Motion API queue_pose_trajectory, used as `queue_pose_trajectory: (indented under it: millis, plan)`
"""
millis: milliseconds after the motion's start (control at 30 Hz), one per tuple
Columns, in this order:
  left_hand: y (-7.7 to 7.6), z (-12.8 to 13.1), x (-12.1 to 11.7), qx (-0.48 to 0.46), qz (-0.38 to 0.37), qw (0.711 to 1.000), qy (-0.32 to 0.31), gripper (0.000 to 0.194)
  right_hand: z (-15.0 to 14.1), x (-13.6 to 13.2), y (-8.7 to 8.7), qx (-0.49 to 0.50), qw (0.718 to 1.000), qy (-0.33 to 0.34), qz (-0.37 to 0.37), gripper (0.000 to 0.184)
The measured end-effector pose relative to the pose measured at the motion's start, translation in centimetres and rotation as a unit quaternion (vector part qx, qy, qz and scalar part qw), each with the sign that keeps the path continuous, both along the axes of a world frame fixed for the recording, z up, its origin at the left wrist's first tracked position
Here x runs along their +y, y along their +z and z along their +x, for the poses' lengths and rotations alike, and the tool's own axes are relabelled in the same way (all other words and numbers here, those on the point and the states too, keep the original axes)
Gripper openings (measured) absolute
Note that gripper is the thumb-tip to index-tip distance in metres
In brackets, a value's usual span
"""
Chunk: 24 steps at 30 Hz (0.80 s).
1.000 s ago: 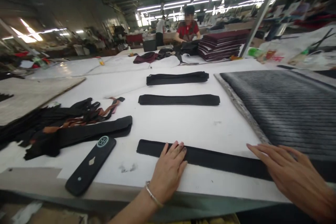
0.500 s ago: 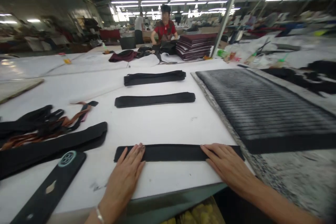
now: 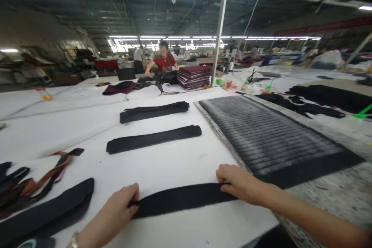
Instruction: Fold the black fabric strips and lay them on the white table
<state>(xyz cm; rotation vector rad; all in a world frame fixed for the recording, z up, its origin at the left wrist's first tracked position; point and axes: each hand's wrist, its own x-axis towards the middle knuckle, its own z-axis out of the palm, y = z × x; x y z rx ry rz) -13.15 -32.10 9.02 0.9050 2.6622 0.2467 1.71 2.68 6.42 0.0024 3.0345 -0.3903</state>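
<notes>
A long black fabric strip (image 3: 183, 198) stretches between my hands over the white tabletop, its upper edge slightly bowed. My left hand (image 3: 123, 203) pinches its left end between thumb and fingers. Close to its right end, my right hand (image 3: 236, 183) grips the upper edge with curled fingers. Beyond it on the table lie two neat stacks of similar strips, a nearer stack (image 3: 154, 139) and a farther stack (image 3: 154, 111). To the right, a board (image 3: 290, 170) carries many overlapping black strips (image 3: 270, 135) in rows, greyish on their exposed edges.
At left lie another pile of black strips (image 3: 46, 205) and tangled black and brown scraps (image 3: 37, 182). A metal pole (image 3: 220, 27) rises past a stack of maroon pieces (image 3: 194, 77). Across the table a person in red (image 3: 164, 61) handles dark fabric. A green-nozzled bottle (image 3: 353, 120) stands far right.
Both hands lay flat on the strip before; now their fingers have closed on its ends and its edge bows. The view has tilted up and turned right.
</notes>
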Motion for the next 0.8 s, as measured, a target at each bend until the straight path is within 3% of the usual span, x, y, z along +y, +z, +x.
queue_pose_trajectory:
  millis: [100, 200, 333, 467, 600, 700, 800]
  plan:
    - [2.1, -5.3, 0.4, 0.023, 0.043, 0.998, 0.035, 0.022, -5.0, 0.5, 2.1, 0.037, 0.999, 0.010, 0.007, 0.003]
    - [3.9, -11.3, 0.9, 0.103, 0.018, 0.994, 0.029, 0.034, -11.3, 0.5, 4.1, 0.113, 0.988, 0.065, 0.087, 0.014]
    - [3.8, -16.4, 2.3, 0.198, -0.009, 0.979, 0.038, 0.043, -18.7, -0.1, 4.2, 0.156, 0.968, 0.099, 0.170, 0.025]
    - [0.5, -16.8, 5.2, 0.317, 0.016, 0.948, 0.036, 0.053, -22.6, -0.4, 1.6, 0.178, 0.959, 0.108, 0.193, 0.029]
    - [-3.8, -15.7, 9.2, 0.334, 0.047, 0.941, -0.020, 0.053, -23.3, -0.5, -0.4, 0.186, 0.953, 0.124, 0.204, 0.037]
    - [-6.2, -14.9, 10.5, 0.314, 0.062, 0.946, -0.056, 0.058, -22.3, -1.0, -0.3, 0.169, 0.955, 0.112, 0.217, 0.036]
    - [-8.1, -15.7, 9.9, 0.296, 0.082, 0.949, -0.075, 0.055, -20.8, -1.0, 0.9, 0.147, 0.957, 0.099, 0.228, 0.032]
